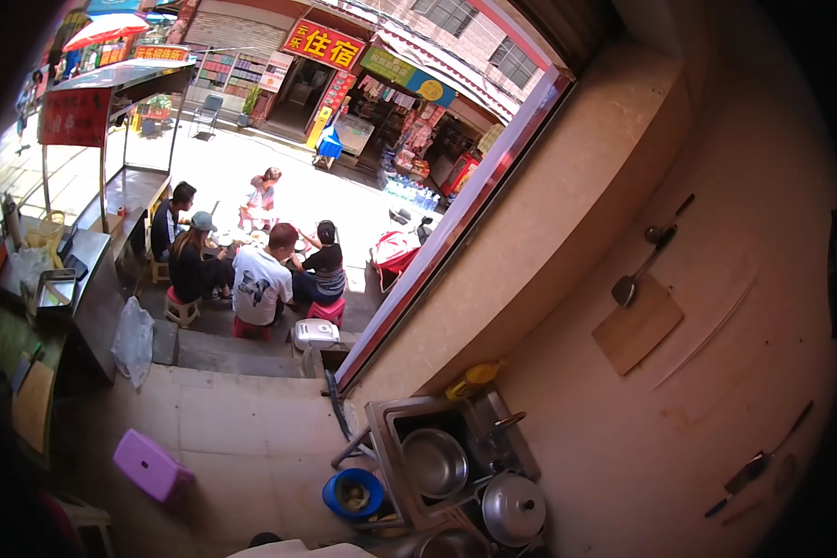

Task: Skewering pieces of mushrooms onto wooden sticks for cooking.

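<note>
Neither of my hands is in view. Low in the picture, a steel sink [383, 436] stands against the wall, with a round metal basin [434, 462] inside it. Beside the sink is a pot with a metal lid [514, 509], and part of another pan shows at the bottom edge. A blue bucket [352, 494] on the floor holds some roundish things I cannot make out. A yellow bottle [474, 379] lies or leans at the sink's back edge. A spatula [625, 289] and a wooden board [638, 324] hang on the wall.
A purple plastic stool [152, 464] stands on the tiled floor. At the left are a metal counter [97, 261] with a tray, and a hanging plastic bag [134, 342]. Past a step, several people sit around a low table outdoors; a white appliance [317, 333] is behind them.
</note>
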Demonstrator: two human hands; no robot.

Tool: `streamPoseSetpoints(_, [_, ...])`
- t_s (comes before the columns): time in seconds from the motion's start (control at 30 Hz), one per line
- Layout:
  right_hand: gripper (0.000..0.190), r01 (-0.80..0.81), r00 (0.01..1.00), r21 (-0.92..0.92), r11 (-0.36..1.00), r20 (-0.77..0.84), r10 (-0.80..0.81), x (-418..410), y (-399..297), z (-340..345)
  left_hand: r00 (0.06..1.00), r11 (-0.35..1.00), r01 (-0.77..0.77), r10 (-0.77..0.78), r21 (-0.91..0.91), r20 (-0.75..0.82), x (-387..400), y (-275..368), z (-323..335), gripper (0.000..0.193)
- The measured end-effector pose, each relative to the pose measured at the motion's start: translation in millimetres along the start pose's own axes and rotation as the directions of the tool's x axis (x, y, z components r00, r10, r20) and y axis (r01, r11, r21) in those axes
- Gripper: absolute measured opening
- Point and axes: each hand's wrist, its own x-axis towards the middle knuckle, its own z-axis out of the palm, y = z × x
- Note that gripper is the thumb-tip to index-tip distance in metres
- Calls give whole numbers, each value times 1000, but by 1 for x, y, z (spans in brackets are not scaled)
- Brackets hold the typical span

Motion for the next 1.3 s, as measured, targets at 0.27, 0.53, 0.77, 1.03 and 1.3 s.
streamPoseSetpoints(0.27, [7, -64, 997, 17, 998, 33, 64, -29, 4, 15, 999, 999, 34, -34, -17, 5, -10, 2, -4, 26])
streamPoseSetpoints(0.53, [7, -124, 990, 16, 992, 66, 123, -56, 2, 26, 999, 1000, 25, -24, -13, 25, -10, -3, 7, 27])
streamPoseSetpoints(0.77, [6, -173, 982, 0, 985, 77, 172, -73, -2, 31, 999, 1000, -4, 4, -5, 37, -7, -5, 12, 28])
streamPoseSetpoints(1.03, [6, -229, 967, -15, 973, 112, 229, -95, -8, 39, 999, 1000, -15, 15, -2, 46, -5, -3, 20, 29])
streamPoseSetpoints(1.3, [6, -278, 949, -36, 960, 142, 280, -123, -15, 39, 973, 952, 218, -196, -215, 119, -16, 20, -13, 49])
